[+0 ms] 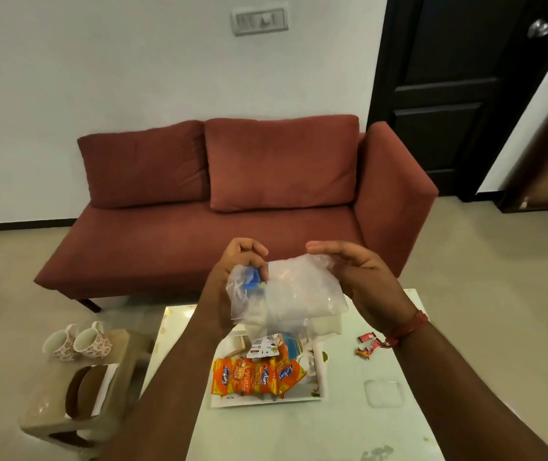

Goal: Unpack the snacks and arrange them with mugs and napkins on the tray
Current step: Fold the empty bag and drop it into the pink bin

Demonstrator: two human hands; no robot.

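I hold a clear plastic bag point(290, 296) up over the white table point(349, 424). My left hand point(236, 274) pinches the bag's left side, where a small blue item point(252, 280) shows through the plastic. My right hand point(354, 277) cups the bag's right edge with its fingers extended over the top. Below, a white tray point(319, 395) holds several orange snack packets point(256, 375) and other small packs point(266, 347). Two floral mugs point(78, 341) stand on a low stool point(49, 404) to the left. Napkins are not clearly visible.
A red sofa point(232, 201) stands behind the table against the wall. Small red candy wrappers point(369, 344) lie on the table's right part. Brown round pieces point(83, 390) rest on the stool. A dark door point(459, 88) is at the back right.
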